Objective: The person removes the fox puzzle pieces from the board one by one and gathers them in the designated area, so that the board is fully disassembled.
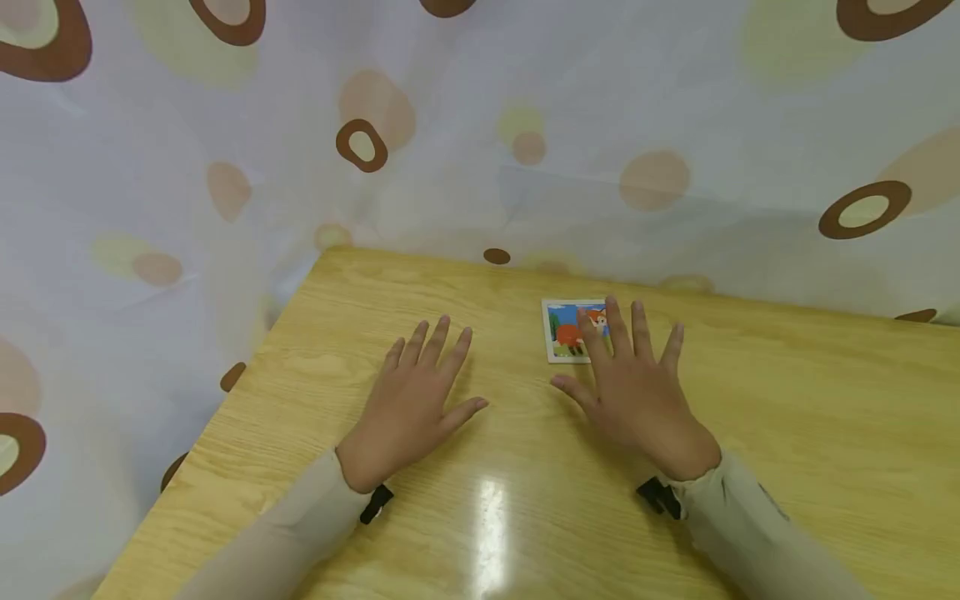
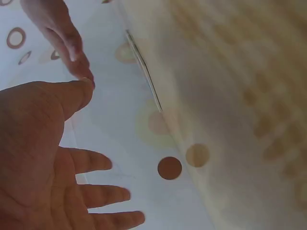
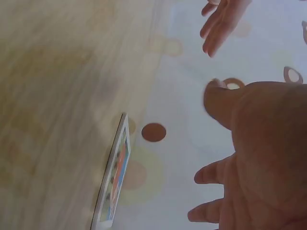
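Note:
A small square picture card or board (image 1: 567, 335) with a white border lies flat towards the back of the wooden table. Its print shows an orange-red animal against blue sky and green. My right hand (image 1: 641, 392) is held above the table with fingers spread, covering the picture's right part in the head view. In the right wrist view the picture (image 3: 115, 179) appears edge-on, apart from the fingers. My left hand (image 1: 408, 408) hovers to the left of it, palm down, fingers straight and spread. Neither hand holds anything.
The wooden table (image 1: 315, 400) has its left edge running diagonally and its back edge against a white cloth (image 1: 450, 192) with brown and pastel circles. A bright light reflection (image 1: 491, 533) shows on the tabletop. Dark straps (image 1: 377, 504) sit at both wrists.

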### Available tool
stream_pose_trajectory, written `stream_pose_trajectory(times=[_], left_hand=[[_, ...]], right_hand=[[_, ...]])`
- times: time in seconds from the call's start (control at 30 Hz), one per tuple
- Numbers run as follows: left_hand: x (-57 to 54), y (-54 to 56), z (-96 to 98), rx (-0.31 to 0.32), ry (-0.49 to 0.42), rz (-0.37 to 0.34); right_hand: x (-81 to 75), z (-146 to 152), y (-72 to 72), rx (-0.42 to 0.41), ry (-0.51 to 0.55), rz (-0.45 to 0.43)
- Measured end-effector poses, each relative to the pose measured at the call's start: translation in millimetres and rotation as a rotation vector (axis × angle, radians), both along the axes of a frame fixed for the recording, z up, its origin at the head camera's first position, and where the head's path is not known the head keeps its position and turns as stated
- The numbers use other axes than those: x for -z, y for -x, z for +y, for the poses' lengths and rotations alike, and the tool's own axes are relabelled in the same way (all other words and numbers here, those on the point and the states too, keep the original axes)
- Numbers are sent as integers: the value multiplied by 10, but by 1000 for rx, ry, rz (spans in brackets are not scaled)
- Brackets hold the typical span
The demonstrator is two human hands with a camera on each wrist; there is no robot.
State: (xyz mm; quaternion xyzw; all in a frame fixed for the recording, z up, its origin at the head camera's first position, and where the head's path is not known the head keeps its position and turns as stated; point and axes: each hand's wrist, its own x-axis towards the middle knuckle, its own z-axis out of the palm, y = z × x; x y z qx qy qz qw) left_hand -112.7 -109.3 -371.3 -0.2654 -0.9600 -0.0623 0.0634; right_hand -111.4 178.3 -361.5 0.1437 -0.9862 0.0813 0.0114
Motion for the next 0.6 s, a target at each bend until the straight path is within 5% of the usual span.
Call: stream_pose_trajectory(times=[0.2, 0.43, 0.6], left_hand=[[-39, 168, 235, 99, -43, -28], [-27, 409, 532, 218, -1, -198], [-52, 565, 704, 273, 23, -305]], right_hand=[[-8, 199, 292, 3, -8, -59], [63, 528, 735, -100, 90, -185], [88, 543, 864, -168, 179, -279]])
